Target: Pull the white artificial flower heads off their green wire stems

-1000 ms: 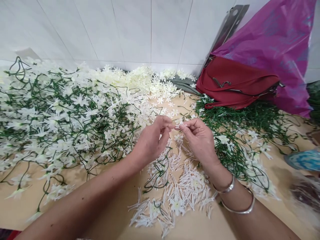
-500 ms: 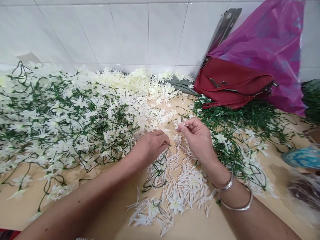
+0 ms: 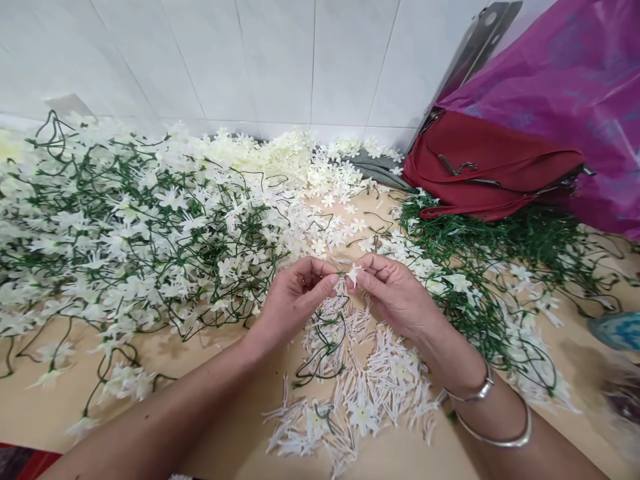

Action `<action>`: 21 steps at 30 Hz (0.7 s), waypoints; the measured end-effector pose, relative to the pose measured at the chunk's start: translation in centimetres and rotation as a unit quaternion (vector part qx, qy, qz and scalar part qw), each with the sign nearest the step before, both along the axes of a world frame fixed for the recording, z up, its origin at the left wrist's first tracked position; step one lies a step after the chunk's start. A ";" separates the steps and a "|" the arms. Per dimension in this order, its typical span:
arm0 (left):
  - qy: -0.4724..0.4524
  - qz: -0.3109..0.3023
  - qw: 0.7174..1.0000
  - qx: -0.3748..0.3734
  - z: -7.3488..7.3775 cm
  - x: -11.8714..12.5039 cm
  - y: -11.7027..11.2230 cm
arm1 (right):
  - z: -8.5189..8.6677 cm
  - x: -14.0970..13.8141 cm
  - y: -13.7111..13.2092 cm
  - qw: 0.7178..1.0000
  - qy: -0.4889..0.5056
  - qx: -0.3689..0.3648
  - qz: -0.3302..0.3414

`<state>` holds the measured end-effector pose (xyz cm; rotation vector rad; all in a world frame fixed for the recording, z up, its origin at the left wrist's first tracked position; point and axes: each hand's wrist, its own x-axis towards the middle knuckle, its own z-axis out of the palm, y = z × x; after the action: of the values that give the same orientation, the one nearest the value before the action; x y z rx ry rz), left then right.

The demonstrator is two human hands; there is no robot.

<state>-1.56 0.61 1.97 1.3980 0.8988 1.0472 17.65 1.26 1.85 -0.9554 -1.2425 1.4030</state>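
Observation:
My left hand (image 3: 295, 297) and my right hand (image 3: 395, 290) meet above the tan table (image 3: 210, 413), fingertips pinched together. Between them is a small white artificial flower (image 3: 353, 273); my right fingers grip it while my left fingers pinch the end of a thin green stem (image 3: 341, 273) against it. Under my hands lies a heap of white plastic stamen pieces (image 3: 365, 387) with a few green wires across it. Two silver bangles circle my right wrist.
A big tangle of green vines with white flowers (image 3: 130, 233) covers the left. Loose cream blossoms (image 3: 320, 167) pile at the back. Bare green stems (image 3: 490, 267) spread right, by a red handbag (image 3: 490, 167) and a purple plastic bag (image 3: 565, 87). White tiled wall behind.
My left hand dropped to the table, then came back up to meet my right hand at the flower. The view shifted slightly.

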 end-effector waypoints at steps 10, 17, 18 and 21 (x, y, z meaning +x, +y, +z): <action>0.009 -0.008 1.000 0.015 -0.6 -0.3 0.3 | -0.9 0.6 0.2 0.999 -0.035 -0.005 0.038; 0.001 0.009 1.000 0.011 -1.6 0.0 0.4 | -1.8 0.2 0.0 0.998 -0.060 -0.018 0.014; -0.003 0.013 1.000 0.010 -1.8 0.0 0.4 | -1.9 0.1 0.0 0.998 -0.061 -0.020 0.013; -0.018 0.022 1.000 0.010 -2.3 0.2 0.4 | -2.3 -0.3 -0.1 0.998 -0.063 -0.020 -0.005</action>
<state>-1.36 1.03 -0.32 1.3774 0.8986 1.1132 17.34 1.18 -0.47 -1.0897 -1.3047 1.3822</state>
